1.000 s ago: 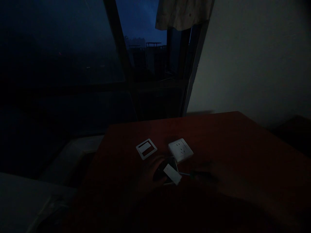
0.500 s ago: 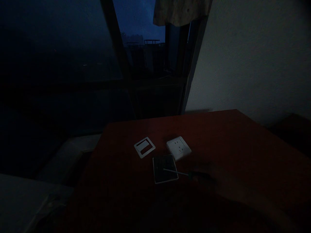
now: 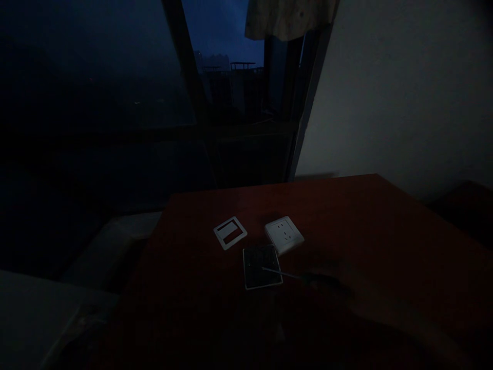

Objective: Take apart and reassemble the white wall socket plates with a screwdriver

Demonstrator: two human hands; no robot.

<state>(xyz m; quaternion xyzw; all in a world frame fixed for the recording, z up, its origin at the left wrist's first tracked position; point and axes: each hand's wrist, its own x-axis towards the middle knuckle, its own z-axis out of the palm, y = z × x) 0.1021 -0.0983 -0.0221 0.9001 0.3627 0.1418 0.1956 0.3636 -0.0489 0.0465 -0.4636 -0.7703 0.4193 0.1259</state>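
Note:
The light is very dim. My right hand [image 3: 352,288], mostly lost in shadow, is closed around the dark handle of a screwdriver [image 3: 287,274]. Its thin metal shaft points left, and the tip lies over the middle of a dark square panel with a thin pale rim [image 3: 263,267]; whether it touches is unclear. Just behind that panel sits a white wall socket [image 3: 284,234] with several slots, face up. A white cover frame [image 3: 230,233] with a cut-out opening lies to the left. I cannot make out my left hand in the darkness.
Everything lies on a reddish-brown table [image 3: 327,200]. Behind it are dark window panes [image 3: 92,103] and a pale wall [image 3: 400,103]. A piece of cloth [image 3: 290,20] hangs at the top of the window. A pale ledge [image 3: 134,226] runs beside the table's left edge.
The screwdriver tip has shifted slightly right over the dark panel. The socket and the frame keep their places; the whole view has moved a little.

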